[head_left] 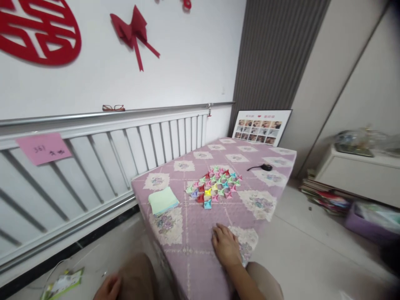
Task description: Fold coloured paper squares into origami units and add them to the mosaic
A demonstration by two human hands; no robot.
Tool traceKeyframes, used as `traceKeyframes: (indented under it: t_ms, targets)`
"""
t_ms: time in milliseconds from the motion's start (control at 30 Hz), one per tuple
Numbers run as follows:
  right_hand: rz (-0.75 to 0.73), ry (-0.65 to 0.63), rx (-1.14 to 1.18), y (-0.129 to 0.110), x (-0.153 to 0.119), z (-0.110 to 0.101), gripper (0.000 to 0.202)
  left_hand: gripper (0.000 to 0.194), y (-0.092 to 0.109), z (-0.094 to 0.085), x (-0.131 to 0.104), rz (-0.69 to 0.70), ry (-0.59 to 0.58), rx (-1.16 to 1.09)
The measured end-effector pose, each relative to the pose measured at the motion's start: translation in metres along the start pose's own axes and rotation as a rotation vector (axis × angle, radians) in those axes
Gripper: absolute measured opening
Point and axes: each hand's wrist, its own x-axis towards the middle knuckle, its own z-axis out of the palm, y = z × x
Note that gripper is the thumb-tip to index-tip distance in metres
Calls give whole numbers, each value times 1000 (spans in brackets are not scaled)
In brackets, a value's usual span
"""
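Observation:
My right hand (226, 246) lies flat on the purple flowered tablecloth (200, 237), fingers pointing away, holding nothing. At the bottom edge, my left hand (108, 287) is low beside my knee, blurred and partly cut off; its fingers look curled, and whatever they may hold is hidden. Beyond my right hand, many small folded paper pieces (214, 186) in red, pink, green, yellow and blue stand grouped in rows. A stack of pale green and blue paper sheets (163, 201) lies at the table's left side, apart from both hands.
A black object with a thin tail (266, 167) rests on the table's far right part. White radiator (118, 158) runs along the left wall, with glasses (113, 108) above. A photo board (261, 127) leans behind the table. A purple bin (371, 223) stands right.

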Motion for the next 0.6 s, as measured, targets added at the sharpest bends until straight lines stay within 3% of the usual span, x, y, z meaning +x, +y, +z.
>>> traceKeyframes:
  t_ms: [133,200,333,433,600]
  targets:
    - [-14,2,-12,2,3,6,34,19,20,30,60,72,-38,-121]
    - [-18,1,-21,3,4,9,35,21,44,45,87,180,-24,-124]
    - [-11,3,-44,4,7,13,35,19,95,71,133,398,18,82]
    - [-12,6,-56,5,9,16,35,17,118,87,161,470,-12,111]
    - [-6,-4,-66,5,10,19,35,28,138,104,185,524,-82,217]
